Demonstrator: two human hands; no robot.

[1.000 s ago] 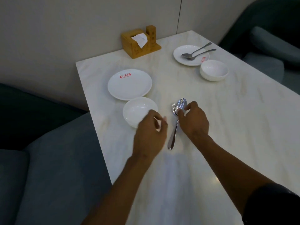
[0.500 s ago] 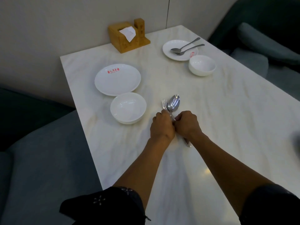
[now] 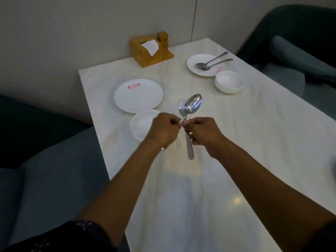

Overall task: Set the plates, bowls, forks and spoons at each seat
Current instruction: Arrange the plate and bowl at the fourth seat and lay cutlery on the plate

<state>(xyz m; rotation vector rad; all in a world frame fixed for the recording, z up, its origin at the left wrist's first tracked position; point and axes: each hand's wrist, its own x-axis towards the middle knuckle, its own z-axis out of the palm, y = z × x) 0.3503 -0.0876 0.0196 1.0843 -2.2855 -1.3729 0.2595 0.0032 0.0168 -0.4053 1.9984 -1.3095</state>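
Observation:
Both my hands hold a steel fork point(image 3: 182, 108) and spoon point(image 3: 193, 105) lifted above the white table point(image 3: 236, 142), heads pointing away from me. My left hand point(image 3: 162, 131) pinches the fork's handle and my right hand point(image 3: 203, 132) grips the spoon's handle, whose end point(image 3: 190, 151) sticks out below. Just left of my hands stands a white bowl point(image 3: 141, 124), with a white red-lettered plate point(image 3: 138, 95) behind it. At the far right seat a second plate point(image 3: 206, 64) carries a fork and spoon point(image 3: 211, 62), with a bowl point(image 3: 229, 84) in front of it.
A wooden napkin holder point(image 3: 151, 50) with a white tissue stands against the wall at the table's far edge. Grey-blue upholstered seats point(image 3: 45, 179) run along the left side, and a dark green seat point(image 3: 298, 51) is at the right.
The fork and spoon, lying on the table a second ago, have been lifted off it by both hands. My left hand moved from the bowl's side to the cutlery.

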